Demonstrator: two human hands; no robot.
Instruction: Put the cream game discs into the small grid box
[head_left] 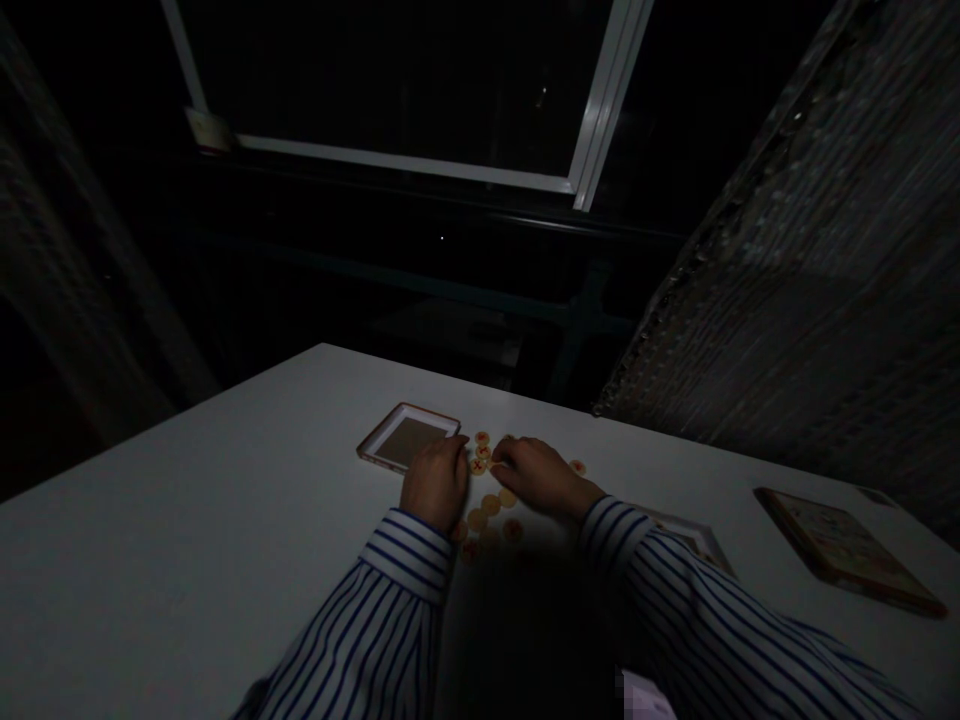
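Several round yellow game pieces (490, 505) with red marks lie on a white table (187, 540) between my two hands. My left hand (436, 482) rests knuckles up at the pile's left side, fingers curled down onto the table beside a piece with a red mark (478, 465). My right hand (536, 474) lies over the pile's right side, fingers bent and touching pieces near its far end. What either hand's fingers hold is hidden. Both arms wear blue-striped white sleeves.
An open shallow box tray (407, 436) with an orange rim sits just beyond my left hand. Another white-rimmed tray (694, 537) shows past my right sleeve. A flat printed box (847, 548) lies at the table's right. A dark window stands behind.
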